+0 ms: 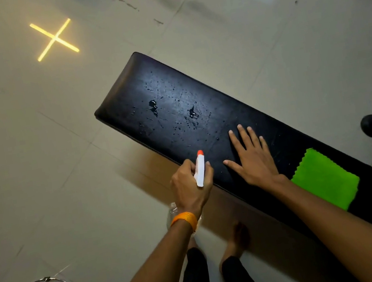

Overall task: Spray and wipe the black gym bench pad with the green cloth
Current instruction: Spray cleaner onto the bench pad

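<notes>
One big tiled floor, and the black pad runs slantwise across it. The green cloth lies flat on the pad's near end, just beside the right wrist. The right hand rests flat on the pad, fingers straight and spread. The left hand, orange band on its wrist, is wrapped round the bottle at the pad's edge, orange nozzle pointing toward the far end. Tiny drops sit on the far half, well apart from the cloth.

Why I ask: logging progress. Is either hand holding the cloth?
No: the cloth lies on the pad; the left hand grips the spray bottle, the right hand rests flat.
</notes>
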